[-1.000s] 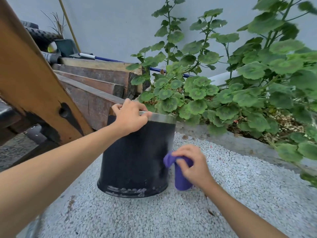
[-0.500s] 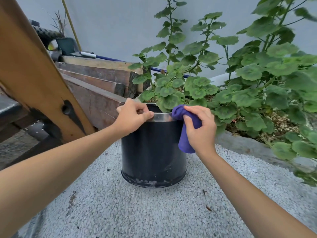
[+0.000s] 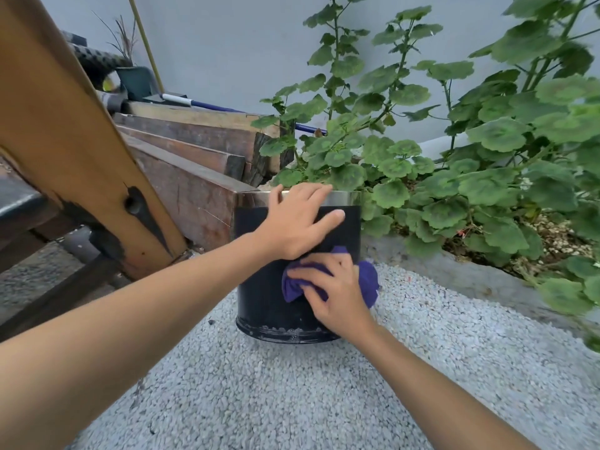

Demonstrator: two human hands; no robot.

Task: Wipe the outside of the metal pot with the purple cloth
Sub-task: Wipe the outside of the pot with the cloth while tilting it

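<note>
A black metal pot (image 3: 259,297) with a shiny steel rim stands upright on a pebbled grey surface in the middle of the view. My left hand (image 3: 298,220) grips its top edge, fingers over the rim and thumb against the dark wall. Lower down, my right hand (image 3: 337,290) presses a bunched purple cloth (image 3: 368,280) flat against the near side of the pot, just under my left hand. Part of the cloth sticks out to the right of the pot wall.
Stacked wooden planks (image 3: 194,177) and a slanted wooden beam (image 3: 71,141) stand close on the left. Behind and to the right, a leafy green plant (image 3: 454,164) grows in a bed with a concrete kerb (image 3: 454,271). The pebbled ground (image 3: 292,401) stretches toward me.
My right hand has brought the purple cloth down from the pot's rim on the right to the lower front of the wall. My left hand has shifted right along the rim.
</note>
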